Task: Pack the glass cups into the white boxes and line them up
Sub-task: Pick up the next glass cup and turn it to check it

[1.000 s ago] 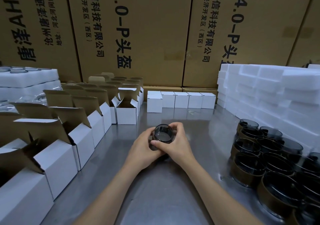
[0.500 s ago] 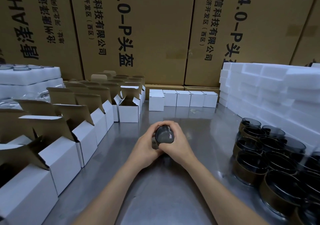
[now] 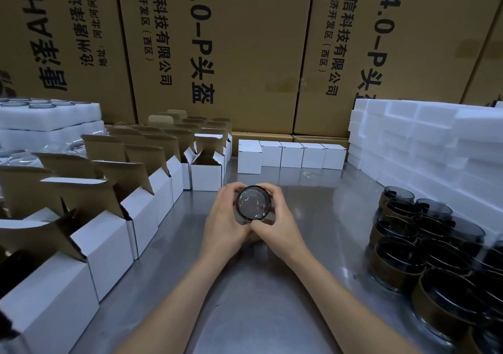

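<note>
Held cup (image 3: 253,203) sides hidden by hands; rt cup cluster (image 3: 446,258) cut by edge; foam-tray cups (image 3: 16,104) too small

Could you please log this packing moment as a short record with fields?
held item: glass cup, one round end facing the camera
left hand: grip round the cup's left side
right hand: grip round its right side
open boxes: rows on the left, flaps up
closed boxes: lined up at the back
unpacked cups: clustered on the right
foam blocks: stacked behind those cups
surface: metal table
</note>
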{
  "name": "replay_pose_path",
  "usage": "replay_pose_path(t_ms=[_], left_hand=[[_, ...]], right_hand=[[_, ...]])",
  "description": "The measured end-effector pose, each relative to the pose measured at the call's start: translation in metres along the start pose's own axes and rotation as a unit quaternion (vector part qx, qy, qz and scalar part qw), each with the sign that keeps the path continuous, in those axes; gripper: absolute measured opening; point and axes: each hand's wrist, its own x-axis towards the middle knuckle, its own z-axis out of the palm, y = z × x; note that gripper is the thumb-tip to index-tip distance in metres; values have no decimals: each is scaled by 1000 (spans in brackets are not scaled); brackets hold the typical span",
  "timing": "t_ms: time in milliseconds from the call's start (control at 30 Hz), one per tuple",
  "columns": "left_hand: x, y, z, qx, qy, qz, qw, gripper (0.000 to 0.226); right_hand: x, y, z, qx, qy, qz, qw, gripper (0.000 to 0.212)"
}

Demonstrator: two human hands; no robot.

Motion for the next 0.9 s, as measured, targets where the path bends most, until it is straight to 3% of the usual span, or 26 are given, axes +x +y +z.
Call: replay_pose_path(t_ms=[267, 533, 667, 767, 833, 900], left_hand=[[0, -2, 1, 73, 4, 13, 997, 65], [1, -4, 2, 57, -25, 11, 998, 65], [3, -6, 4, -18, -68, -11, 997, 66], [4, -8, 5, -31, -61, -23, 997, 68], [4, -7, 4, -45, -54, -34, 997, 70], [4, -6, 3, -62, -64, -36, 995, 72]], right_hand=[[-3, 0, 0, -42, -5, -17, 999, 64], [1, 4, -2, -12, -4, 11, 1000, 64], [4, 5, -6, 102, 28, 73, 992, 57], [6, 1, -10, 194, 27, 146, 970, 34], [8, -1, -13, 211, 27, 172, 962, 16], [9, -2, -12, 208, 37, 183, 960, 18]])
